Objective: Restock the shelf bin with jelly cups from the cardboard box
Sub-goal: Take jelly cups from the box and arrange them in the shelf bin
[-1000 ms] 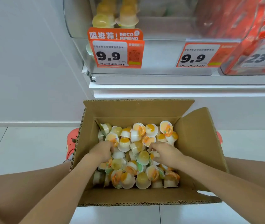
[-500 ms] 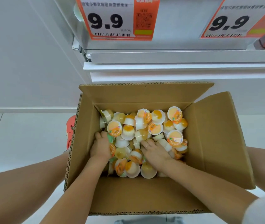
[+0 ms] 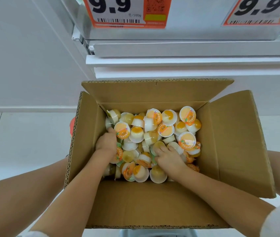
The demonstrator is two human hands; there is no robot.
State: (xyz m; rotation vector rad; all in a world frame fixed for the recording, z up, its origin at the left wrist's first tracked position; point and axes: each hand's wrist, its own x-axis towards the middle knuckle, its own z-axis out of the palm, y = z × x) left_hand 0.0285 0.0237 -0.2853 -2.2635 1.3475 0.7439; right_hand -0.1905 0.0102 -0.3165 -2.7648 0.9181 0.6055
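An open cardboard box (image 3: 152,202) stands on the floor below the shelf, holding several small jelly cups (image 3: 166,130) with orange and yellow filling. My left hand (image 3: 106,142) is at the left side of the pile, its fingers dug down among the cups and its thumb beside an orange-lidded cup (image 3: 122,130). My right hand (image 3: 169,157) lies on the middle of the pile with its fingers curled over a yellowish cup (image 3: 158,146). The clear shelf bin (image 3: 195,23) shows only its lower front at the top edge; its inside is out of view.
Two orange price tags reading 9.9 (image 3: 127,11) (image 3: 258,9) hang on the bin front. A white shelf ledge (image 3: 187,62) juts out above the box's far flap. A red shoe (image 3: 72,127) peeks out left of the box, with pale floor tiles (image 3: 24,142) beyond.
The view has moved closer and lower over the box. My left hand's fingers have sunk into the cups, and my right hand has shifted slightly toward the middle of the pile.
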